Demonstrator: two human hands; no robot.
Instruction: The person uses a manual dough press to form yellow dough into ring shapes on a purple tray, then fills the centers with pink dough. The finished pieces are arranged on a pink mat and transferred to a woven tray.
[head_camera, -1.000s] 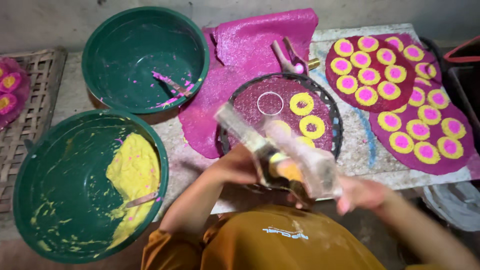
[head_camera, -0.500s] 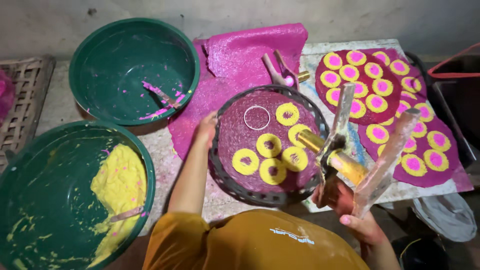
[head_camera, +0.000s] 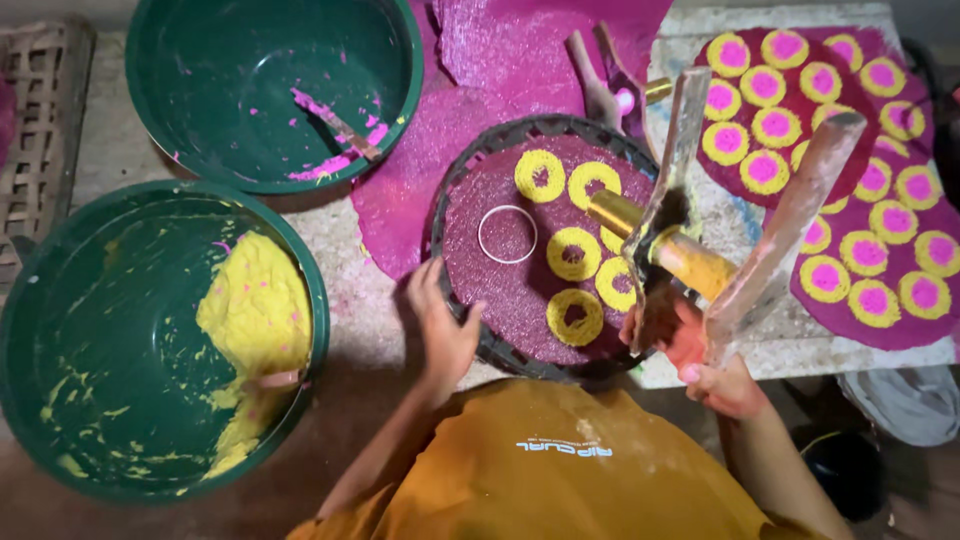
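Note:
My left hand (head_camera: 443, 322) rests on the rim of a round dark tray (head_camera: 462, 180) lined with a magenta mat. On the mat lie several yellow dough rings (head_camera: 573, 252) and a thin metal ring (head_camera: 507, 233). My right hand (head_camera: 700, 355) grips a wooden two-handled press with a brass tube (head_camera: 690, 245), held over the tray's right side, yellow dough smeared on its barrel.
A green basin with yellow dough (head_camera: 150, 340) sits at left. A second green basin with pink smears (head_camera: 270, 90) is above it. Magenta mats with pink-and-yellow rings (head_camera: 850, 200) lie on the right slab. Another press (head_camera: 605, 85) rests behind the tray.
The press has moved from in front of me to the tray's right side. My left hand let go of it and went to the tray rim. More yellow rings lie on the mat.

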